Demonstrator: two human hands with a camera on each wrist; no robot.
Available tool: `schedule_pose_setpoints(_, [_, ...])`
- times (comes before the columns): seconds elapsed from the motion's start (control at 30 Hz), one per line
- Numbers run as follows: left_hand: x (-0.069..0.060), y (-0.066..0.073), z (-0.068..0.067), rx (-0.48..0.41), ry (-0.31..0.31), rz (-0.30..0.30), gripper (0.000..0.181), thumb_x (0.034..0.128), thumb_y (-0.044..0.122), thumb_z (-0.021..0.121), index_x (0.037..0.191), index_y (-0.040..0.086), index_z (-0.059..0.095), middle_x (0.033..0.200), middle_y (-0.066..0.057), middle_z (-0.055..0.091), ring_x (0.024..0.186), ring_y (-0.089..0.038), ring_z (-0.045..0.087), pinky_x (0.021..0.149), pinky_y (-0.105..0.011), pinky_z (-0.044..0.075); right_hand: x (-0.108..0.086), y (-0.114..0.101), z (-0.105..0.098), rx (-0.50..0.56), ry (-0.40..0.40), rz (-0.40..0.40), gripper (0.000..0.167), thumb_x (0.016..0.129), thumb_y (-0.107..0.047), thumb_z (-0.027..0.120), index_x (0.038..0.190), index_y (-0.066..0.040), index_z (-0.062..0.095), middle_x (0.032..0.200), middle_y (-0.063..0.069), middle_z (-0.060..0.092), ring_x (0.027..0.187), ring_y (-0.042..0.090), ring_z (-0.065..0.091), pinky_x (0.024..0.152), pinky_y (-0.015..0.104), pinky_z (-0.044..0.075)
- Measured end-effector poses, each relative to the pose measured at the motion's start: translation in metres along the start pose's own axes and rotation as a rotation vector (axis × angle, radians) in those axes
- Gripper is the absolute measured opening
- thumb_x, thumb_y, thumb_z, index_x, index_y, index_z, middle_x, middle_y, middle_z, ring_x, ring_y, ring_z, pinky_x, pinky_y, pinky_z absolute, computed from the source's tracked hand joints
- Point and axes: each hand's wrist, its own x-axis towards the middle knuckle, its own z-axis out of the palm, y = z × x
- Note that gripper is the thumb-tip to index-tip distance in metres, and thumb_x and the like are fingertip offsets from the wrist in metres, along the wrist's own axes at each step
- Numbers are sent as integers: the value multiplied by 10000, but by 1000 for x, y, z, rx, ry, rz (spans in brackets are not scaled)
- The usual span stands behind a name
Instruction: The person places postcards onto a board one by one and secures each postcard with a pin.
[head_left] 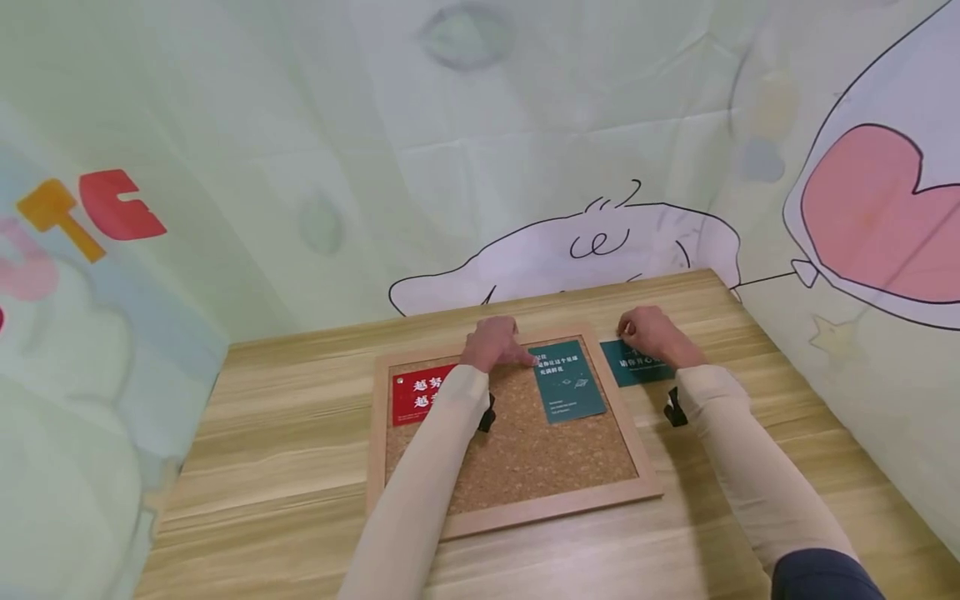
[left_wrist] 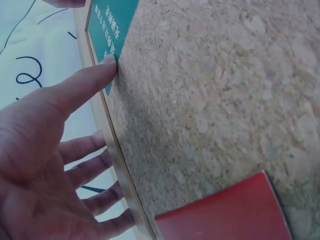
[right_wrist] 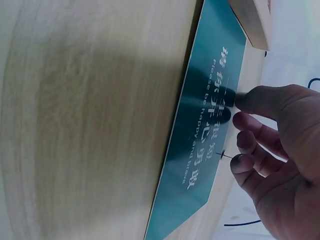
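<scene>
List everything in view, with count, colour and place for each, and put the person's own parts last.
Corkboard: 1, brown, pale wood frame, on table
Red card: 1, red, board's upper left
Pale dot: 1, likely a pin, red card's corner
Upright card: 1, teal, board's upper right
Loose card: 1, teal, right of board
Pin: 1, dark, by right fingertips
Table: 1, light wood, beneath board
Backdrop: pale green, printed, around table
Wrist devices: 2, black, at wrists
Sleeves: 2, cream, both arms
Left hand: 1, bare, thumb touching upright card
Right hand: 1, bare, at loose card's far edge
</scene>
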Motion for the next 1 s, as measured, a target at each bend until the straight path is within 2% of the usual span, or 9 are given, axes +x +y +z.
schedule_pose_setpoints(0.2, [0, -2, 0, 2, 1, 0, 572, 832, 471, 863, 1189, 88, 631, 1033, -49, 602, 968, -240, 538, 861, -414, 484, 3, 1, 0, 2, -41, 8, 58, 919, 2, 653, 951, 34, 690, 863, 136, 662, 777, 273, 597, 728, 454, 533])
schedule_pose_setpoints(0.37, [0, -2, -1, 1, -4, -4, 585, 841, 466, 859, 1223, 87, 630, 1084, -56, 617, 988, -246, 541, 908, -437, 486, 7, -2, 1, 21, -77, 40, 57, 892, -11, 654, 940, 13, 633, 854, 128, 625, 780, 276, 576, 716, 424, 522])
schedule_pose_setpoints(0.53, [-5, 0, -3, -5, -10, -5, 599, 843, 458, 861, 1248, 83, 630, 1118, -63, 624, 998, -251, 546, 921, -445, 491, 8, -7, 1, 34, -64, 64, 69, 906, -47, 652, 931, -10, 600, 830, 115, 600, 763, 270, 565, 690, 403, 504])
schedule_pose_setpoints(0.7, [-3, 1, -1, 11, -14, -13, 616, 837, 475, 861, 1259, 93, 627, 1128, -54, 627, 988, -238, 552, 908, -432, 503, 10, -15, 3, 96, -2, 11, 109, 912, -70, 662, 880, -49, 560, 785, 85, 563, 715, 250, 529, 648, 385, 450])
schedule_pose_setpoints(0.8, [0, 1, -1, 25, -16, -12, 610, 836, 489, 858, 1241, 94, 629, 1100, -50, 624, 983, -239, 552, 906, -435, 501, 13, -23, 4, 128, 15, -36, 86, 912, -62, 680, 882, -45, 601, 802, 75, 599, 732, 237, 549, 668, 389, 476])
schedule_pose_setpoints(1.0, [2, 1, -1, 42, -14, -18, 593, 832, 499, 857, 1207, 100, 630, 1054, -36, 606, 973, -237, 544, 905, -437, 496, 18, -44, 3, 190, -57, -120, 59, 924, -41, 713, 958, 5, 700, 890, 76, 698, 824, 225, 639, 756, 415, 556])
